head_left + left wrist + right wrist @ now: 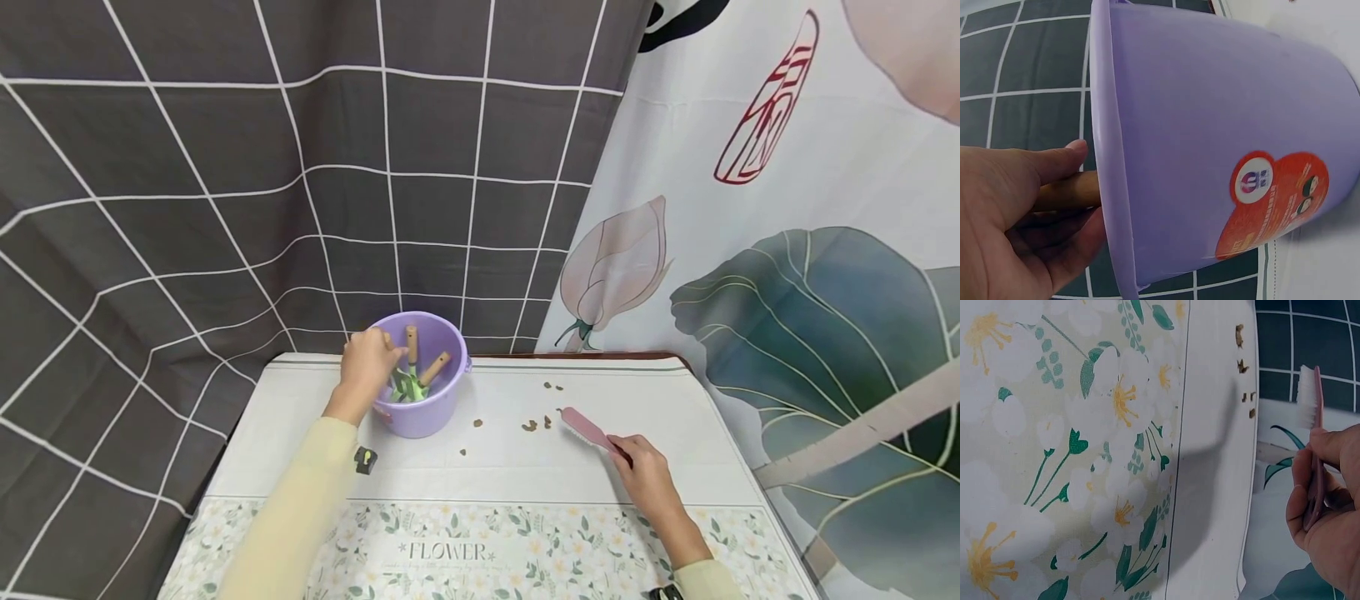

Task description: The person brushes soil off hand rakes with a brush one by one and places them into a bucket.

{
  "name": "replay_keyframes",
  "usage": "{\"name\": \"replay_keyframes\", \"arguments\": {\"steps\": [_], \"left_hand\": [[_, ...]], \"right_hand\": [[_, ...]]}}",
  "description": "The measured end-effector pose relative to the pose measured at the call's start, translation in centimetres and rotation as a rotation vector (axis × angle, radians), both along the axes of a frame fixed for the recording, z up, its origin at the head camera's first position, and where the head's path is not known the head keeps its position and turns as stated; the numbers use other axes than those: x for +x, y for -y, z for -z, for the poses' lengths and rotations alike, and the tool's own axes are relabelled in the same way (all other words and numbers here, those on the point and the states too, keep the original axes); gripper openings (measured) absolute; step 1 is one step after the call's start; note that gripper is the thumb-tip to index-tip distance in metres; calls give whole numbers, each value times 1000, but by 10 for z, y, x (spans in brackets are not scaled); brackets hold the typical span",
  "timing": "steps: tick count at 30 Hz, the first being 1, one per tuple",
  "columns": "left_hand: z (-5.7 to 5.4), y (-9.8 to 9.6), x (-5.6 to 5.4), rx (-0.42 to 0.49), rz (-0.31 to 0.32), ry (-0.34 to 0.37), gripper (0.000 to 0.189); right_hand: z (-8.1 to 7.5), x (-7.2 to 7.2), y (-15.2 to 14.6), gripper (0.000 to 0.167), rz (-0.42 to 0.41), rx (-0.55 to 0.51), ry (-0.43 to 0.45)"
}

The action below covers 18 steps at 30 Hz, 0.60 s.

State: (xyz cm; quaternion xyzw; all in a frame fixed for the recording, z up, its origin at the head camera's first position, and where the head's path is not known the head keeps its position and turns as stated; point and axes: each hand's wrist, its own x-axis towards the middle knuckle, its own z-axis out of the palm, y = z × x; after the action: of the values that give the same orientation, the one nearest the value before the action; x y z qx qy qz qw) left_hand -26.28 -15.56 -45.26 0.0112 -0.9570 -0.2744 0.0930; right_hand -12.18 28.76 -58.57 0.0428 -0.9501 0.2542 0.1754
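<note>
At the rim of a purple bucket [429,417], my left hand [367,367] grips a wooden handle [1072,191]; the tool's lower end is hidden inside the bucket. Two more garden tools with wooden handles [435,368] and green metal parts [408,387] stand in the bucket. My right hand [643,471] holds a pink brush [588,429] with white bristles [1307,400] by its handle, over the right part of the table. Several small brown crumbs [530,426] lie on the white cloth between bucket and brush.
A white tablecloth [420,475] with a flower-print band [450,554] covers the table. Behind it hangs a dark curtain with a white grid [450,208]; a white flower-patterned curtain [637,167] hangs at the right. An orange-red sticker [1272,212] is on the bucket's side.
</note>
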Motion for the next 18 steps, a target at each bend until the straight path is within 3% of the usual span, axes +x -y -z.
{"name": "replay_keyframes", "arguments": {"steps": [9,18], "left_hand": [[-3,-4,-20,-63,36,73,50],[2,-6,-32,-75,19,192,38]], "right_hand": [[-2,0,0,28,17,-7,51],[-1,0,-1,29,32,-18,93]]}}
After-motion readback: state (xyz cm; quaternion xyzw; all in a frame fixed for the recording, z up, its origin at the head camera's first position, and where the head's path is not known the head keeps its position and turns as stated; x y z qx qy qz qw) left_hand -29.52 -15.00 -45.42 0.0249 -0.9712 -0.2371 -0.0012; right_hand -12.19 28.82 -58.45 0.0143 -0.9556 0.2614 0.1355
